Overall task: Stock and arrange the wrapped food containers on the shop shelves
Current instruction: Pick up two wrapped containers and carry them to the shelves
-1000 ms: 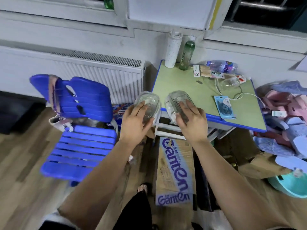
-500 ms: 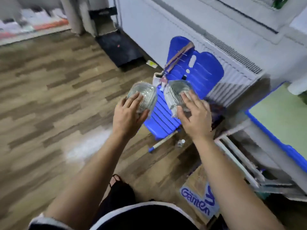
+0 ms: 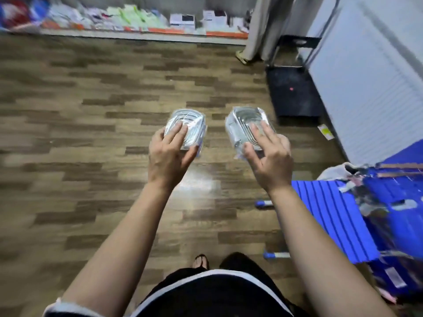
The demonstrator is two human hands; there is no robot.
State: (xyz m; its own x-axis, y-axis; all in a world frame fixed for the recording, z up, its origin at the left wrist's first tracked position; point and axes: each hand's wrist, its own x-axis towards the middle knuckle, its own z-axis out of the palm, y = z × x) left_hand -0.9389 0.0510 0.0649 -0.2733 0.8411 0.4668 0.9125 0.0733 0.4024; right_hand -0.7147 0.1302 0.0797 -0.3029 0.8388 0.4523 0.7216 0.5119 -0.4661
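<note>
I carry two clear wrapped food containers at chest height over a wooden floor. My left hand grips the left container from above, fingers on top and thumb along its near side. My right hand grips the right container the same way, fingers spread over its ribbed top. The two containers sit side by side, a small gap apart. A low shop shelf stocked with packaged goods runs along the far wall at the top of the view.
A blue slatted folding chair with a bag on it stands at my right. A white radiator lines the right wall, with a black platform and a metal frame beyond it. Wooden floor stretches ahead toward the shelf.
I have turned left, away from the green desk and cardboard box, past the blue chair, and now face the open floor and the far shelf. Both hands keep their hold on the containers.
</note>
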